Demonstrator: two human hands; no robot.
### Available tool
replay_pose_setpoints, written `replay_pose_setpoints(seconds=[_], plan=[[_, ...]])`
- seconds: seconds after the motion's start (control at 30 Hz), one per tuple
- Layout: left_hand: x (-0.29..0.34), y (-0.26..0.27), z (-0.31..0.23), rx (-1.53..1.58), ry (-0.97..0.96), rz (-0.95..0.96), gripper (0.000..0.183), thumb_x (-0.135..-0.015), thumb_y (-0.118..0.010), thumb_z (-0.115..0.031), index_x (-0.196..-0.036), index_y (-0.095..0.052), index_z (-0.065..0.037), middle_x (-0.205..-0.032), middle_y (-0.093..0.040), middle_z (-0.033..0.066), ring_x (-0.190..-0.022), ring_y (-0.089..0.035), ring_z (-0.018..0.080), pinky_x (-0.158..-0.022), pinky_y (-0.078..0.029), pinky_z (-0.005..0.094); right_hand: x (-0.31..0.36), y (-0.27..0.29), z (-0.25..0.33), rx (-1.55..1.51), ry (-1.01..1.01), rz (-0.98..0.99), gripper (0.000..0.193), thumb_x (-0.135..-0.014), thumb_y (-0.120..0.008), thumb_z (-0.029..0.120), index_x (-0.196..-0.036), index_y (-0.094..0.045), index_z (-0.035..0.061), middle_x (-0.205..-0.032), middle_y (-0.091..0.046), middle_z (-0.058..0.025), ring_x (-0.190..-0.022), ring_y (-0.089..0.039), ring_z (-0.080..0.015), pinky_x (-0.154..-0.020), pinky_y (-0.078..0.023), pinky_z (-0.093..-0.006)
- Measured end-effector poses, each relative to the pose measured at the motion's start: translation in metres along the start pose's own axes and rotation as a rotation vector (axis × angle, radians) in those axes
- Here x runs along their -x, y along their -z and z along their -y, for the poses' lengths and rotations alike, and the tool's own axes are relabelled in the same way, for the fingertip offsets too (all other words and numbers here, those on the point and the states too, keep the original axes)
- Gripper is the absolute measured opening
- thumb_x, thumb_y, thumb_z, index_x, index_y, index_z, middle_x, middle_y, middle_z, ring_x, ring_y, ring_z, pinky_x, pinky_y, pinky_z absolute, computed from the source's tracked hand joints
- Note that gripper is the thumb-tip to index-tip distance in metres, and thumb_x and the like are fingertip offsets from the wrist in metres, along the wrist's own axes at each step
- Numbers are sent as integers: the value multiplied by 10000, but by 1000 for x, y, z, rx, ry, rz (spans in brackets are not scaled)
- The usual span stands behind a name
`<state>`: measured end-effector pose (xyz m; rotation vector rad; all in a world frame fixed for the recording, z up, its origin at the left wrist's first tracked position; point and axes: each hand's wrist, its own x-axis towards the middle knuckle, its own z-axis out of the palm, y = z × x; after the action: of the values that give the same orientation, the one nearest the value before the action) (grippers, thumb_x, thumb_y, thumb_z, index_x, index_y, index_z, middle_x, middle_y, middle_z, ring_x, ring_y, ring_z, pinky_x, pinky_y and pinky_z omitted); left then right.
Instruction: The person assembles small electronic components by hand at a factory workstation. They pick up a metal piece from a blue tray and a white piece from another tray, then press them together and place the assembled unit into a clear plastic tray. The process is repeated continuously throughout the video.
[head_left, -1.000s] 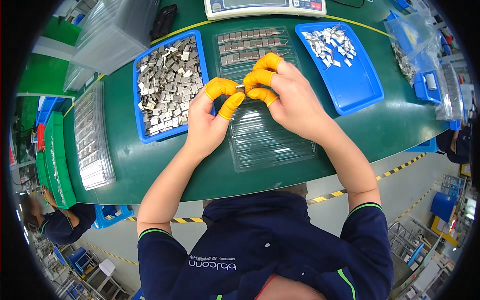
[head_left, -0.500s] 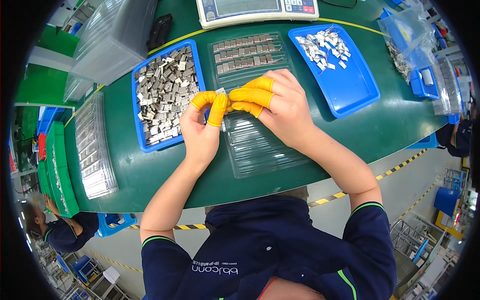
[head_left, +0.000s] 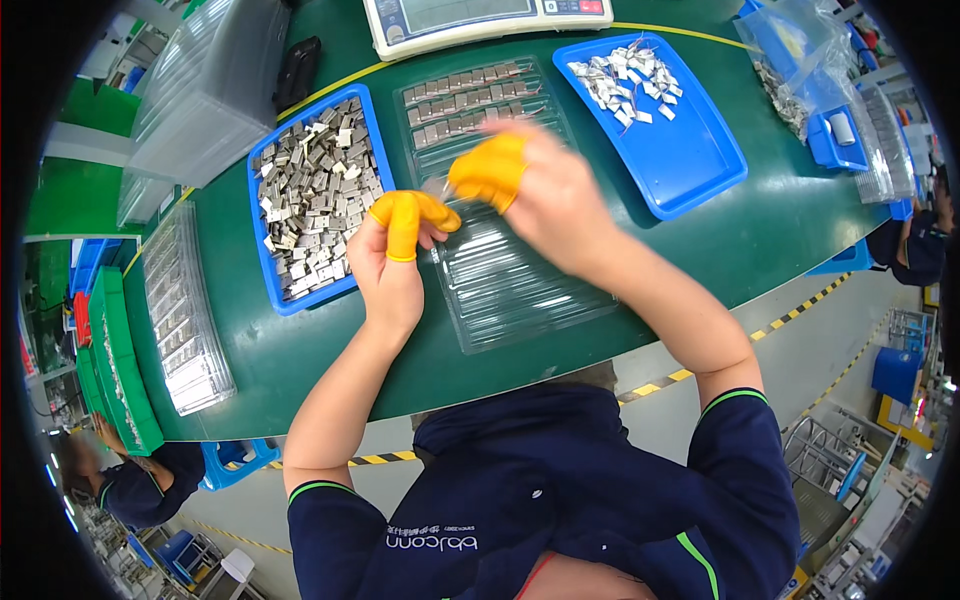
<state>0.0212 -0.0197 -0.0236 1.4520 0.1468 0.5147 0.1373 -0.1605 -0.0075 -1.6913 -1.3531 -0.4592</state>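
Note:
My left hand (head_left: 396,262) and my right hand (head_left: 540,187), both with yellow finger cots, meet over a transparent ribbed plastic tray (head_left: 510,290). The left one's fingers are curled and pressed together; what they hold is hidden. My right hand is smeared by motion, its covered fingers closed beside the left fingertips. A small pale, shiny piece (head_left: 436,186) shows between the hands, too blurred to name. Rows of metal connector shells (head_left: 470,103) with thin wires fill the tray's far slots. To the left, a blue bin (head_left: 268,268) holds many metal connector shells.
At the right, a blue tray (head_left: 695,170) carries small white pieces with wires (head_left: 628,82). A scale (head_left: 490,22) stands at the far edge. Stacked transparent trays (head_left: 205,100), another plastic tray (head_left: 185,310) and a green bin (head_left: 122,370) are leftward. A co-worker (head_left: 145,485) sits lower left.
My fingertips have drawn slightly apart, and the left fingers curl more inward. My right hand is now blurred by motion. The view has shifted a little, moving table things slightly leftward.

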Motion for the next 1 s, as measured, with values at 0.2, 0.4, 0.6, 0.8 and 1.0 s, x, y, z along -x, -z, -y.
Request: replay_pose_setpoints(seconds=[0.2,0.4,0.6,0.8,1.0], plan=[[1,-8,-6,-334,-5,138,237,-925,-500,-164,-878,-611,40,-795,-653,103,-678,-604,125,-611,-440,208,-12,46,-70,544,-162,208,222,-709,-606,-34,-904,-669,49,-940,-632,-101,-1088,-536,-310,-940,-439,-379],[1,-4,-1,-343,-121,150,205,-871,-558,-138,-808,-645,36,-717,-656,101,-625,-626,153,-585,-489,248,-3,35,-82,605,-197,313,234,-701,-604,-39,-908,-671,44,-965,-613,-117,-1117,-517,-301,-929,-443,-368],[3,-3,-2,-418,-167,132,200,-878,-551,-140,-837,-644,33,-749,-659,97,-653,-625,151,-603,-484,247,-2,32,-79,662,-152,317,218,-704,-621,-14,-904,-677,54,-934,-611,-111,-1093,-523,-293,-924,-440,-376],[-4,6,-26,-161,-679,-185,356,-903,-453,-252,-1153,-500,-3,-910,-619,160,-714,-616,252,-705,-495,334,2,41,-82,628,-157,267,213,-733,-629,52,-937,-680,87,-883,-612,-99,-989,-546,-303,-952,-405,-383],[40,-13,-151,554,-1449,-87,496,-905,-451,-264,-1340,-364,-42,-1354,-429,111,-1248,-398,222,-1057,-314,378,4,35,-76,513,-257,227,224,-792,-606,83,-1010,-657,90,-875,-612,-106,-997,-538,-308,-957,-387,-390]])
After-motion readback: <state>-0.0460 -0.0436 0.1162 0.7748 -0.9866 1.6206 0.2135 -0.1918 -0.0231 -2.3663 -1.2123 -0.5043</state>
